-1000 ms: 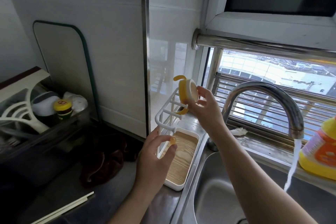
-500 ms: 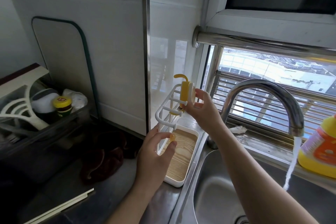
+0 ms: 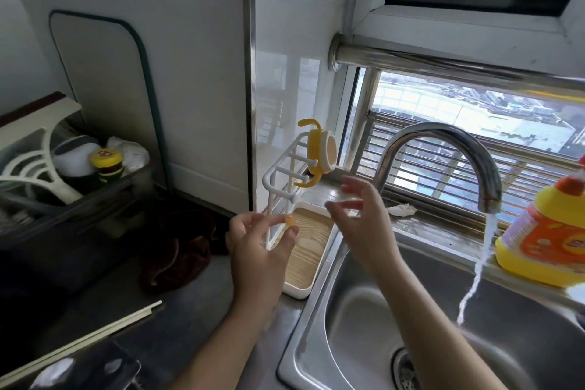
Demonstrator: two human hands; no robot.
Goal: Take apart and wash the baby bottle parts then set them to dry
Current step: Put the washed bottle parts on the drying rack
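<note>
Two hands are up by the sink: the left hand [image 3: 256, 250] pinches a tiny translucent orange piece [image 3: 290, 221] between thumb and forefinger at the 9 o'clock edge of the wood-grain tray [image 3: 304, 263]. The glossy yellow round bottle collar [image 3: 319, 152] with curvy handles is hooked on a peg of the white bar rack [image 3: 278, 174]. It's at 11 o'clock from the right hand [image 3: 364, 225], which hovers just below, bit blurry, fingers spread and holding nothing.

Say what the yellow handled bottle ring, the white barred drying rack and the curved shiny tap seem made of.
Yellow handled bottle ring: likely moulded plastic, smooth, softly glossy. White barred drying rack: coated wire or plastic, unclear which; even matte white bars. Curved shiny tap: polished metal, judging by its mirror-like reflections.
</note>
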